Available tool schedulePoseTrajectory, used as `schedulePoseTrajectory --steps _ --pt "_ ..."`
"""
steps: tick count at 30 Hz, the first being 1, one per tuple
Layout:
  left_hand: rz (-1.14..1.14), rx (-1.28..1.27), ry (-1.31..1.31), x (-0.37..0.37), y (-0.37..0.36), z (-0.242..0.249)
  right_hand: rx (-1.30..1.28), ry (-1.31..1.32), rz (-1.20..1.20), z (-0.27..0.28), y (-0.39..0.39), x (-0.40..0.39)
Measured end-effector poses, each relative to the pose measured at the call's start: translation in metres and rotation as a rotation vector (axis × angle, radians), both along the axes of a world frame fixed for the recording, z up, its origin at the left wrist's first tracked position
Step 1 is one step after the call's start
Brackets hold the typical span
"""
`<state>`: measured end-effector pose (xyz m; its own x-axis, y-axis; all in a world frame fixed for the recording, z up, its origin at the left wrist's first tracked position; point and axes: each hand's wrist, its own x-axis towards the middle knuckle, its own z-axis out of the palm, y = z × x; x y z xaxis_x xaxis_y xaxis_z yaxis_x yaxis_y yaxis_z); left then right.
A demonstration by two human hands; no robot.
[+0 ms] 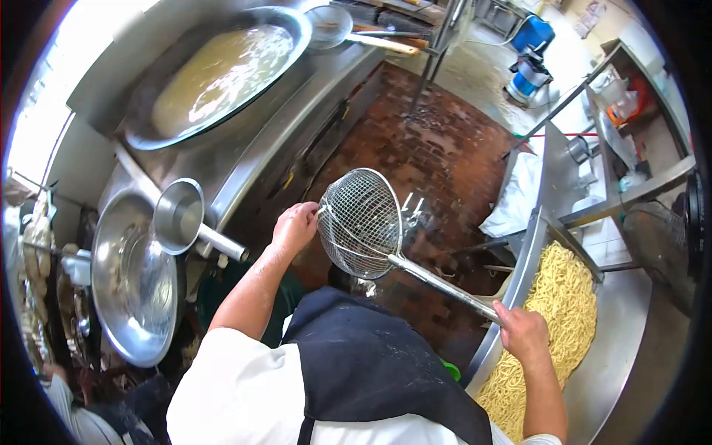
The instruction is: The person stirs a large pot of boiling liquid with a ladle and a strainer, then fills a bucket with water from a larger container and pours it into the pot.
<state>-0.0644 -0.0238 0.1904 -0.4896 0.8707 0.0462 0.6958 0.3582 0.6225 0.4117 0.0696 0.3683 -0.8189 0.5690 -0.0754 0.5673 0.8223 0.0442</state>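
Note:
A round wire-mesh strainer [361, 222] with a long metal handle is held above the brick floor, in front of the dark apron. My right hand [523, 334] is wrapped round the end of its handle. At the basket's left rim, the fingers of my left hand [295, 226] are pinched; a small pale bit shows at the fingertips. Yellow noodles [560, 297] lie in a metal tray beside and beneath my right forearm.
A large pan of cloudy liquid [222, 74] sits on the steel counter at upper left. Below it are a metal pot [179, 216] and a wide steel bowl [137, 282]. Metal shelving [630, 196] stands at right. Part of another person [63, 400] shows at lower left.

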Motion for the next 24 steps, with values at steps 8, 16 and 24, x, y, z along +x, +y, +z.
schedulePoseTrajectory --steps 8,16,24 --pt "0.128 0.039 -0.391 -0.05 0.086 -0.057 0.13 -0.121 -0.033 0.025 0.064 -0.053" --pt "0.334 0.038 -0.402 -0.069 0.099 -0.088 0.114 -0.109 0.163 0.023 0.17 -0.113" --pt "0.599 0.021 -0.308 -0.047 0.078 -0.088 -0.129 -0.096 0.311 -0.04 0.31 -0.182"
